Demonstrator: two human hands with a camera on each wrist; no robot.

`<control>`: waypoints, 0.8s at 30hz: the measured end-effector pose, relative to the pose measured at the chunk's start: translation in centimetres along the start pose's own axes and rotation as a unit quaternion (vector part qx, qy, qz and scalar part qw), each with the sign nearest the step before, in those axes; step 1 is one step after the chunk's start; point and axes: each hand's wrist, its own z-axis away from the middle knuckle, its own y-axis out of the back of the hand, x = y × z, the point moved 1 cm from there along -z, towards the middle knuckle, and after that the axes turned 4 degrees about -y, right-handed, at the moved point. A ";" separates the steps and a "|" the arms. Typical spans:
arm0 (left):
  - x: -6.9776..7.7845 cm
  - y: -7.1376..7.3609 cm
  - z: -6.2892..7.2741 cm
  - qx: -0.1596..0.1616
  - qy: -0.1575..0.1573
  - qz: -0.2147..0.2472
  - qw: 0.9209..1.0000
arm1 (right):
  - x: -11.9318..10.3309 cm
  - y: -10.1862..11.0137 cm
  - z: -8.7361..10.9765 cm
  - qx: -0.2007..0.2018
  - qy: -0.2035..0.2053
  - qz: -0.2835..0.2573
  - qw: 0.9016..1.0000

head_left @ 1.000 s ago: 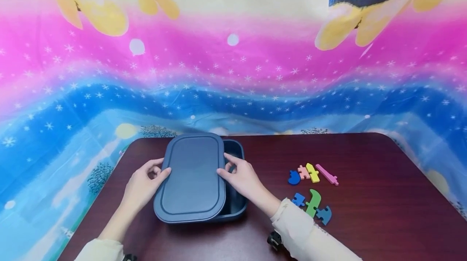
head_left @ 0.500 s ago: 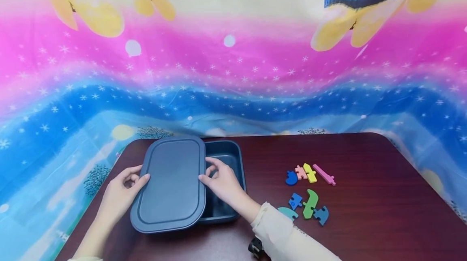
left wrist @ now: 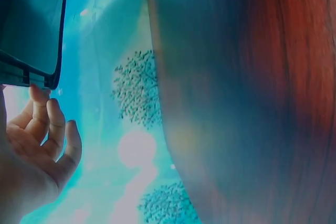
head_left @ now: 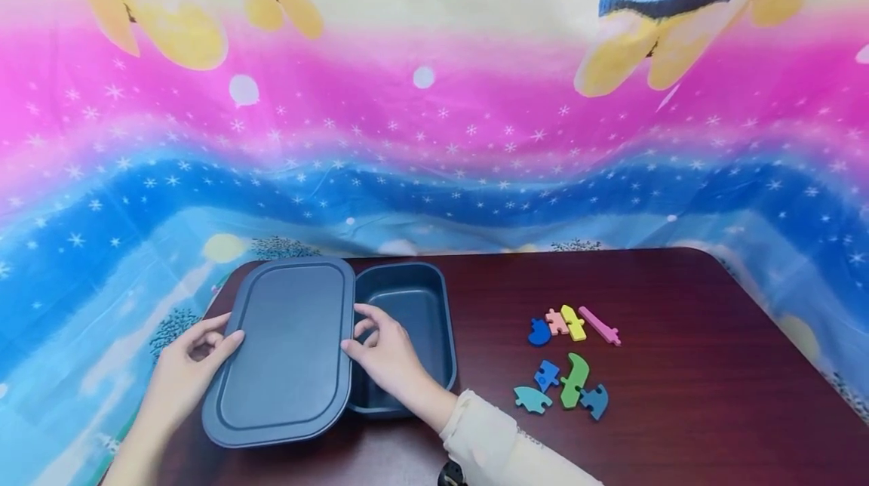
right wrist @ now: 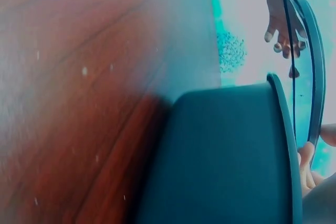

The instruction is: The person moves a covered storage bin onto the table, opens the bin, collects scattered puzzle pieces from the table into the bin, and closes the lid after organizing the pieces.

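Observation:
A dark grey-blue rectangular lid (head_left: 285, 350) is held between both hands, left of the matching box (head_left: 414, 312) and above the table. My left hand (head_left: 183, 369) pinches its left edge, thumb on top. On the opposite edge, my right hand (head_left: 390, 358) pinches with thumb and index finger, and it partly covers the box's interior. The left wrist view has the lid (left wrist: 31, 30) at upper left, over the left fingers (left wrist: 55, 114). From the right wrist, the lid (right wrist: 316, 66) appears raised clear of the box's rim, beside the box's outer wall (right wrist: 220, 156).
Several coloured puzzle pieces lie on the dark red wooden table (head_left: 679, 365), right of the box. Among them are a yellow piece (head_left: 573, 322), a pink stick-like piece (head_left: 600, 325), a green piece (head_left: 574, 380) and a teal piece (head_left: 532, 399). A printed cloth (head_left: 434, 131) hangs behind.
Both hands have carried the lid leftward off the box and slightly nearer, exposing most of its interior. The teal puzzle piece, earlier hidden behind the right sleeve, is now in view.

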 end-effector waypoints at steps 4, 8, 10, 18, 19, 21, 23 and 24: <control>-0.6 0.6 0.1 0.008 -0.003 0.005 1.000 | -0.1 -0.8 0.3 -0.007 0.002 -0.014 1.000; -1.3 1.3 0.3 0.008 0.003 0.007 1.000 | -0.2 -1.8 0.6 -0.012 0.006 -0.027 1.000; -1.8 1.8 0.4 0.006 0.006 0.009 1.000 | -0.3 -2.4 0.8 -0.013 0.007 -0.036 0.999; -3.2 3.5 1.0 0.014 0.029 -0.005 0.999 | -0.7 -4.9 1.2 -0.015 0.011 -0.086 0.996; -3.3 3.7 1.1 0.017 0.034 -0.004 0.999 | -0.8 -5.2 1.3 -0.013 0.011 -0.092 0.996; -3.6 4.0 1.2 0.022 0.044 0.001 0.999 | -0.9 -5.8 1.5 -0.010 0.011 -0.103 0.995; -4.0 4.2 1.3 0.027 0.054 0.009 0.998 | -0.9 -6.4 1.7 -0.004 0.013 -0.102 0.995; -4.1 4.3 1.3 0.031 0.058 0.012 0.998 | -0.9 -6.6 1.8 -0.002 0.013 -0.102 0.995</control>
